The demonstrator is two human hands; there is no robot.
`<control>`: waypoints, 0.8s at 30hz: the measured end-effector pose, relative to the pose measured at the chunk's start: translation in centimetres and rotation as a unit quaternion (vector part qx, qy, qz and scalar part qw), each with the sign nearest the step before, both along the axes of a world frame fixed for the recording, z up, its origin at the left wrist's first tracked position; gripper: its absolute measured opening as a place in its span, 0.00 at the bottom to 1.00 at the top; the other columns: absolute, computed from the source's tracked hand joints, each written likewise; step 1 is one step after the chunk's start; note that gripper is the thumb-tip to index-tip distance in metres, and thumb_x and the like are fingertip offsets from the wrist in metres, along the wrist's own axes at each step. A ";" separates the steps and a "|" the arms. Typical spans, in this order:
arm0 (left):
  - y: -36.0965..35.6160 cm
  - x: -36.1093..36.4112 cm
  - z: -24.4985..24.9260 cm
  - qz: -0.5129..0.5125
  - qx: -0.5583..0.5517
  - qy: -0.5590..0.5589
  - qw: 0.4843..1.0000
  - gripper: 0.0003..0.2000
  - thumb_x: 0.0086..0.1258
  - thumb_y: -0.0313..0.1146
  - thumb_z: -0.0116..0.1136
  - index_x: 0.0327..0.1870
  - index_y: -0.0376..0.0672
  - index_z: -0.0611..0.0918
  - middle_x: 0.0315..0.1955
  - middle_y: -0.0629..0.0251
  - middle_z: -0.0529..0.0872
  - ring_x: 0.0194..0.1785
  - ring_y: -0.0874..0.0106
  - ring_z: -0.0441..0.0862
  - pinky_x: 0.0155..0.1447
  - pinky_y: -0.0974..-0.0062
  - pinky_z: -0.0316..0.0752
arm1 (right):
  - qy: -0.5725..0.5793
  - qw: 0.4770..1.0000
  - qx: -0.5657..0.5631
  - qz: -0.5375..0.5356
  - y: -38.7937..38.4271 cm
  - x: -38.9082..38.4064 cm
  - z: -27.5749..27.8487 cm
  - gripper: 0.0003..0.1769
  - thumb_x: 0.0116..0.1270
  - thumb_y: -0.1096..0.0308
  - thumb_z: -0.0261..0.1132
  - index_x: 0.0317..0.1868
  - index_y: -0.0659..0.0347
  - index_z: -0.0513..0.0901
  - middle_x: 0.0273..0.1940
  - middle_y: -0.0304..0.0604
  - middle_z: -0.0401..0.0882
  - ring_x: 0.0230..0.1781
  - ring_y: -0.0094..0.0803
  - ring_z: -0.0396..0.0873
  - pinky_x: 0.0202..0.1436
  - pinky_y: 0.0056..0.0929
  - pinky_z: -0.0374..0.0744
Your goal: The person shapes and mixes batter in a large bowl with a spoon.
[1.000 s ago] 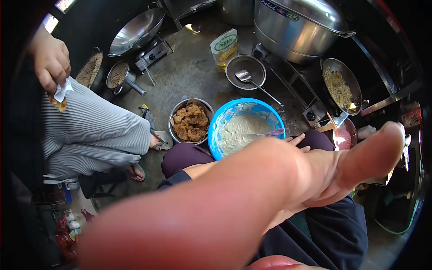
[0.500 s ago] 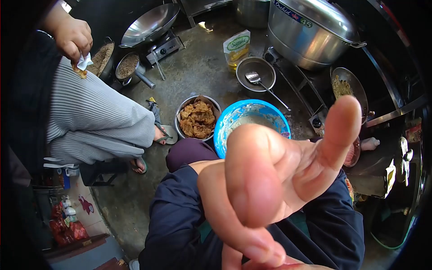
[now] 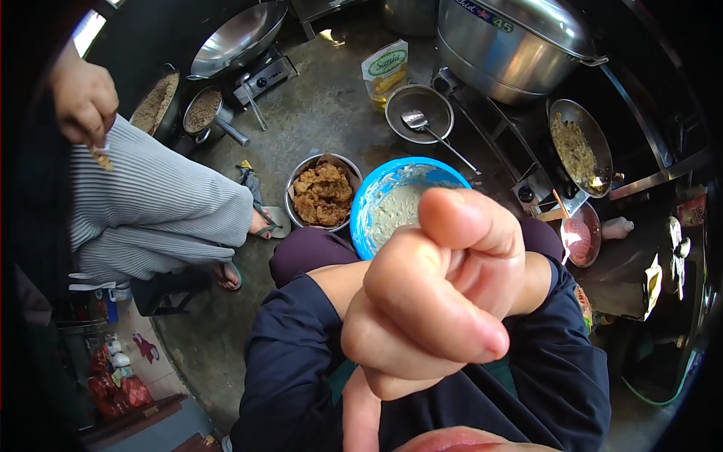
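The right grip [image 3: 433, 297] hangs close to the lens, clenched into a fist with nothing showing between its fingers. Its wrist seems to run into the dark sleeve [image 3: 580, 339] on that side. The left grip is hidden behind it and only a bare forearm [image 3: 335, 280] shows, so I cannot tell whether it is released or grasping.

The blue bowl of batter [image 3: 384, 200] sits on the floor [image 3: 324, 113], beyond and below the right grip. Its near rim is covered by the knuckles and it lies close against the person's knee [image 3: 309, 256]. Just left of it is a steel bowl of fritters [image 3: 322, 196], the two rims touching or nearly so. Beyond and to the right of the grip, a frying pan [image 3: 576, 147] with food in it rests on a burner.

The likeliest trouble is a blind reach. The fist blocks much of the batter bowl, so a hand lowered from here could catch the rim and tip batter over the floor or the knee. The pan is probably hot, and a wrist or sleeve swung wide to the right could brush it. Another person's sandalled foot [image 3: 263, 222] lies just beside the fritter bowl, and a shift of it could knock that bowl into the blue one
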State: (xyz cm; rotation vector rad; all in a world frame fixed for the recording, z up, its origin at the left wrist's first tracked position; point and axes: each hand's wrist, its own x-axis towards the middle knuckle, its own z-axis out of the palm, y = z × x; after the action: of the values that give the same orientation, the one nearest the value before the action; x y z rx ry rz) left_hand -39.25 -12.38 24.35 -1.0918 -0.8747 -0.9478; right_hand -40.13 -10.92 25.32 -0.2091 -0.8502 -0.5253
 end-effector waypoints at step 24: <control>1.0 -3.2 0.2 0.189 0.234 0.158 0.941 0.36 0.71 0.62 0.28 0.18 0.38 0.75 0.12 0.67 0.66 0.11 0.77 0.56 0.25 0.71 0.73 | -0.092 0.990 0.098 0.041 0.8 1.3 -0.6 0.38 0.73 0.43 0.28 0.28 0.66 0.74 0.24 0.38 0.64 0.17 0.23 0.61 0.37 0.37 0.82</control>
State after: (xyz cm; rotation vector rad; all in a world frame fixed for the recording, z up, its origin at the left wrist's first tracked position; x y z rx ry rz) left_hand -42.42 -11.34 24.57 -0.6097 -0.5268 -0.5910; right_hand -38.85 -10.15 24.67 0.0551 -0.9766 -0.5534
